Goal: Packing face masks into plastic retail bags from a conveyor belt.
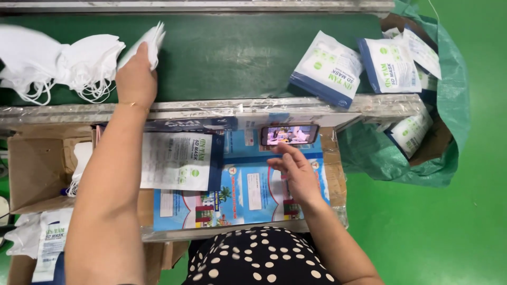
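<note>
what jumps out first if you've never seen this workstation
The left hand grips a stack of folded white face masks over the dark green conveyor belt, beside a loose white mask heap. The right hand reaches toward a smartphone with a lit screen lying on the table edge.

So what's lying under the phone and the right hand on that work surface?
The phone and right hand rest over colourful printed sheets, blue with small building and palm pictures. A white pouch lies on them to the left. Whatever is below the sheets is covered.
</note>
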